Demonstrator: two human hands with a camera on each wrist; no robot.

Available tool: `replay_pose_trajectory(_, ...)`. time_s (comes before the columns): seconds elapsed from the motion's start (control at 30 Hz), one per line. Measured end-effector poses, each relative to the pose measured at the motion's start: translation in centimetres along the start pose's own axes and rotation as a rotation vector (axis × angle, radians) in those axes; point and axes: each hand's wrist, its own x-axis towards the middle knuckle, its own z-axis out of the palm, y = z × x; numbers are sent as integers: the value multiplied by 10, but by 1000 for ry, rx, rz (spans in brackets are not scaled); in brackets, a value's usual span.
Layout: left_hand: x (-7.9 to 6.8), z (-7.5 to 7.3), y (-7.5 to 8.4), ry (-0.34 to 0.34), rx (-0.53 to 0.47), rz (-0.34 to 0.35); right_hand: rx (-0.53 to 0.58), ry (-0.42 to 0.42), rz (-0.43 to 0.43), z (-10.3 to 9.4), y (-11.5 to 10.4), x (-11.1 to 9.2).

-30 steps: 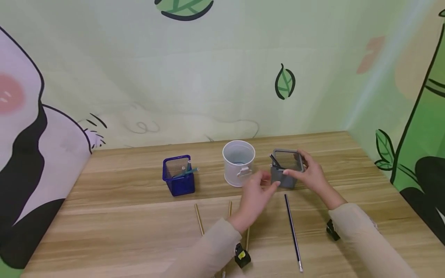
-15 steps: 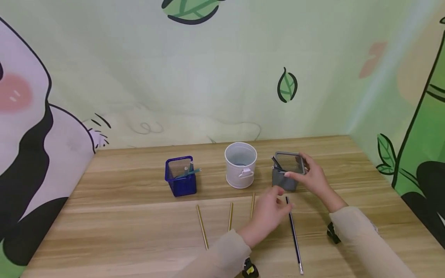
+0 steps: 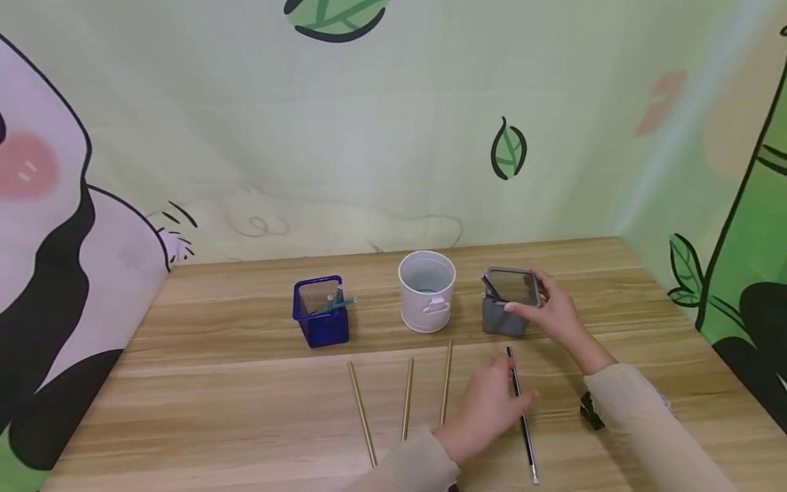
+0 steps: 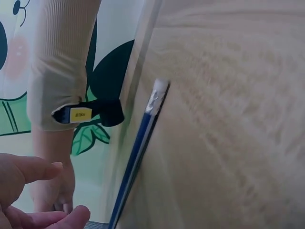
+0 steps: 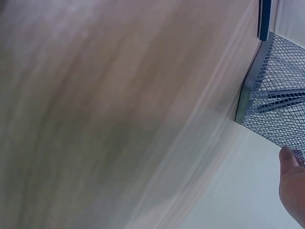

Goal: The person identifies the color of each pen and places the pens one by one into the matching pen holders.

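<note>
In the head view my right hand (image 3: 556, 314) grips the right side of a grey mesh pen holder (image 3: 504, 321), thumb at the front and fingers at the far side. Dark pencils lean inside the holder. My left hand (image 3: 486, 403) hovers at the dark blue pencil (image 3: 527, 437) lying on the table, thumb and fingers parted. The left wrist view shows that same pencil (image 4: 136, 152) with its white eraser, beside the fingers (image 4: 43, 171) with a gap between. In the right wrist view a fingertip (image 5: 286, 155) touches the mesh holder (image 5: 281, 81).
A white metal bucket (image 3: 426, 314) stands left of the grey holder. Farther left is a blue mesh pen holder (image 3: 322, 331) with short teal pencils. Several gold pencils, one at the left (image 3: 363, 413), lie on the wooden table (image 3: 215, 396). A printed wall (image 3: 393, 137) rises behind.
My left hand has moved away from the grey pen holder, down toward the dark blue pencil. My right hand stays on the holder. The head view has shifted slightly.
</note>
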Motion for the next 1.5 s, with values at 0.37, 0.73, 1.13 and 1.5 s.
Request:
replay_pose_trajectory(0.37,-9,23,-11,-26,127,-1,10,0,10,2,2,-6)
replay_pose_trajectory(0.73,-8,32,-7,-47,242,-11,-4,4,5,1,1,-4)
replay_pose_trajectory(1.13,-9,37,3,-39,314,-57,10,10,3,-1,2,-4)
replay_pose_trajectory(1.5,-6,35,8,-50,285,-106,12,14,-5,-3,0,-3)
